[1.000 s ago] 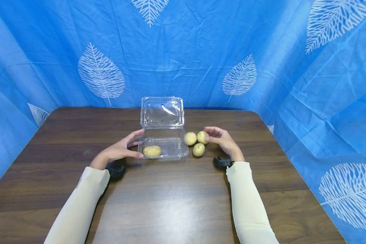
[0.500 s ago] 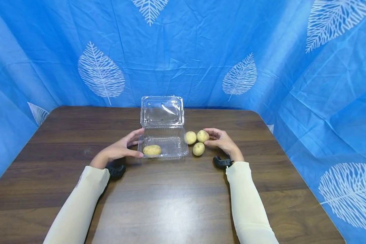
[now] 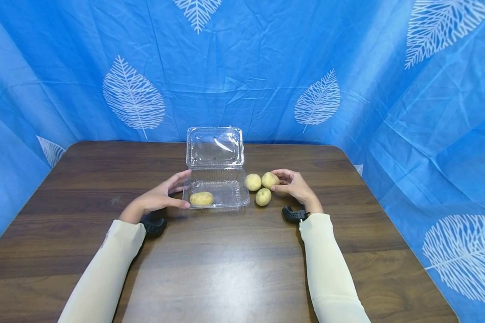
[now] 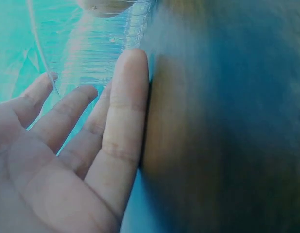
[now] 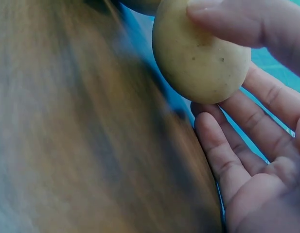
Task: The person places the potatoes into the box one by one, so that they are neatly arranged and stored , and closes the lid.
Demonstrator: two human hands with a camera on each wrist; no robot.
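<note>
A clear plastic clamshell box (image 3: 230, 197) lies on the table with its lid (image 3: 215, 148) raised at the back. Inside, towards the left, is one potato (image 3: 201, 198). My left hand (image 3: 158, 195) touches the box's left end, thumb at the front corner and fingers behind; in the left wrist view, the fingers (image 4: 125, 107) look nearly straight. My right hand (image 3: 297, 186) holds a potato (image 5: 201, 58) between thumb and fingers, low over the table. Beside it sit two more potatoes, one against the box's right side (image 3: 253, 182) and one nearer the front (image 3: 263, 197).
The brown wooden table (image 3: 210, 260) reaches back to a blue curtain (image 3: 242, 67) with white leaf prints. More curtain hangs along the right side. Black wrist cameras, one by the left wrist (image 3: 153, 226), sit close over the tabletop.
My right thumb and fingers have shifted slightly around the rightmost potato, which has moved a little to the right. The left hand and the box have stayed in place.
</note>
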